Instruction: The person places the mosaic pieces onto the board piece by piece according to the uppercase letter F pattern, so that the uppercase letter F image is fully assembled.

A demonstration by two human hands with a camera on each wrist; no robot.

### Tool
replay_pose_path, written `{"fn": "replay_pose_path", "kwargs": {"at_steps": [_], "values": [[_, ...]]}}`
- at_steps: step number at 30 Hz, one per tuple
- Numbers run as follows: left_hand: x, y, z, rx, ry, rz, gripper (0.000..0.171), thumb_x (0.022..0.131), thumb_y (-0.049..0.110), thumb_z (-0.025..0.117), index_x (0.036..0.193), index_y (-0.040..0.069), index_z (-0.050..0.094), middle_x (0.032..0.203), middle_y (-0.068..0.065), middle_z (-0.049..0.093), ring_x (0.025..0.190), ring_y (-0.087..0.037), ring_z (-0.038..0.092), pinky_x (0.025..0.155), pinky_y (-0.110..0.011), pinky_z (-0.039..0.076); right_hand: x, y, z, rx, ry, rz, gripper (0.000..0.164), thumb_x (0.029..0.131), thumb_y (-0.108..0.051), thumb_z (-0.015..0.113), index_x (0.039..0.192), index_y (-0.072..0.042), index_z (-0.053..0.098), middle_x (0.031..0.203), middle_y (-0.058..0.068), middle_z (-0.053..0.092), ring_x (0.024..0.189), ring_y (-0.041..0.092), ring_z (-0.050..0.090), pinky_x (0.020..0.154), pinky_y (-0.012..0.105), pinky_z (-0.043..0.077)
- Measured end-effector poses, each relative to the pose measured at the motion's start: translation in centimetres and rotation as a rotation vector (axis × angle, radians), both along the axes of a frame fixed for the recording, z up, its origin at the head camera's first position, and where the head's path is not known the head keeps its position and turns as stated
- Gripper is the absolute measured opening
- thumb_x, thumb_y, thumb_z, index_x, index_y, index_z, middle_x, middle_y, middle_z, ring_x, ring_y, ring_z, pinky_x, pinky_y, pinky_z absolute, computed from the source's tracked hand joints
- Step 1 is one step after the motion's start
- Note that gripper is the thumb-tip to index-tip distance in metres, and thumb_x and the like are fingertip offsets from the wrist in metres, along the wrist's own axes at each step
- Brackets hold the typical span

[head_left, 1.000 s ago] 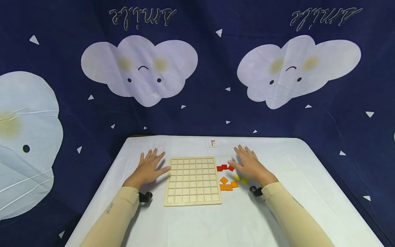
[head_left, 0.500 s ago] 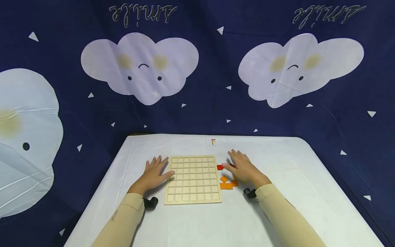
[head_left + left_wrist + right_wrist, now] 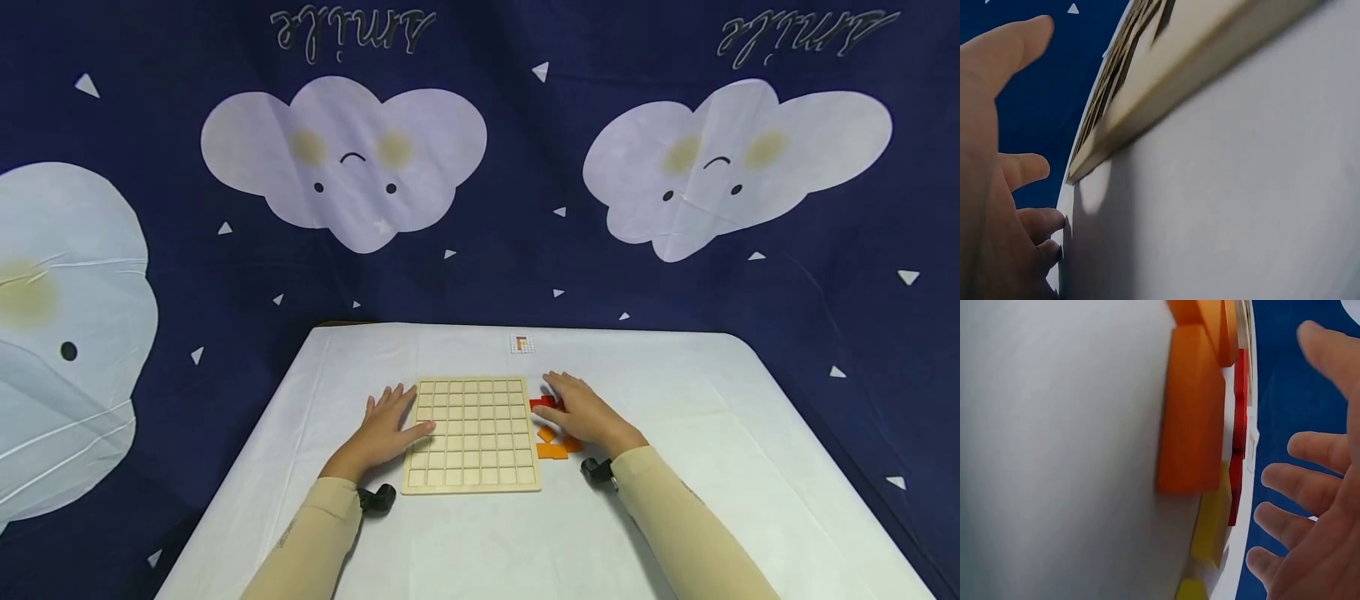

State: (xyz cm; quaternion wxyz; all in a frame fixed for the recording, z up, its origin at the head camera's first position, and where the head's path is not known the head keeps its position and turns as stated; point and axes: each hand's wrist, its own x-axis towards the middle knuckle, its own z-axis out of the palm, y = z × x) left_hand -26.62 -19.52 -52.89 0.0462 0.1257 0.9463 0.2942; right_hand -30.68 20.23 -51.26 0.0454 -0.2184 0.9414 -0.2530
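A square wooden grid board [image 3: 472, 435] with bare cells lies flat on the table. My left hand [image 3: 382, 433] is spread at its left edge, thumb over the outer cells and nothing held. In the left wrist view the fingers stretch out beside the board's edge [image 3: 1166, 103]. My right hand [image 3: 585, 410] hovers with extended fingers over the loose tiles right of the board. Red tiles [image 3: 542, 402] show past its fingertips, and orange tiles [image 3: 552, 451] lie nearer me. The right wrist view shows a yellow tile [image 3: 1212, 525] that the hand covers in the head view.
A small card [image 3: 522, 344] with a coloured grid pattern lies beyond the board near the table's far edge. White cloth covers the table [image 3: 480, 550]. Behind it hangs a dark blue curtain [image 3: 517, 150] printed with clouds.
Both hands have moved inward: the left to the right, its thumb further over the board, the right to the left across the tiles, covering the yellow ones. The tiles look unmoved.
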Motion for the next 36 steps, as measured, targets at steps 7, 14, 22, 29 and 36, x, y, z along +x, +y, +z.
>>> {"fn": "replay_pose_path", "kwargs": {"at_steps": [7,14,22,29,36], "values": [[0.3,0.5,-0.3,-0.032,0.013,-0.007,0.105,0.092,0.069,0.067,0.166,0.005,0.031,0.170,-0.025,0.017,0.158,-0.042,0.004,0.123,-0.057,-0.013,-0.3,-0.3,0.1,-0.017,-0.020,-0.001,0.075,0.098,-0.039,0.077,0.156,-0.001,0.049,0.161,0.020,0.042,0.150,0.041,0.035,0.122,0.056,0.027],[0.7,0.3,-0.3,-0.089,0.027,-0.029,0.110,0.088,0.072,0.069,0.166,0.003,0.030,0.170,-0.023,0.019,0.158,-0.041,0.007,0.122,-0.060,-0.011,-0.8,-0.6,-0.2,-0.031,-0.047,0.027,0.059,0.096,-0.029,0.081,0.146,-0.003,0.062,0.161,0.016,0.045,0.150,0.040,0.036,0.122,0.056,0.028],[0.9,0.0,-0.4,-0.119,0.036,-0.053,0.117,0.084,0.074,0.072,0.165,0.002,0.030,0.171,-0.021,0.019,0.158,-0.040,0.007,0.122,-0.061,-0.010,-1.4,-1.0,-0.6,-0.057,-0.032,0.041,0.045,0.094,-0.021,0.083,0.135,-0.005,0.072,0.156,0.010,0.053,0.151,0.038,0.035,0.123,0.056,0.024],[1.2,-0.1,-0.4,-0.129,0.047,-0.087,0.115,0.087,0.072,0.070,0.165,-0.001,0.027,0.171,-0.019,0.020,0.158,-0.041,0.007,0.124,-0.060,-0.006,-1.3,-1.3,-0.8,-0.067,-0.016,0.033,0.041,0.094,-0.019,0.083,0.132,-0.005,0.074,0.151,0.008,0.057,0.145,0.036,0.044,0.121,0.054,0.031],[1.4,0.2,-0.3,-0.113,0.065,-0.110,0.114,0.089,0.071,0.069,0.165,-0.002,0.026,0.172,-0.019,0.019,0.158,-0.041,0.007,0.125,-0.058,-0.001,-1.1,-1.8,-0.7,-0.079,0.033,0.025,0.032,0.095,-0.012,0.081,0.127,-0.006,0.077,0.141,0.007,0.065,0.135,0.033,0.055,0.117,0.051,0.039]]}}
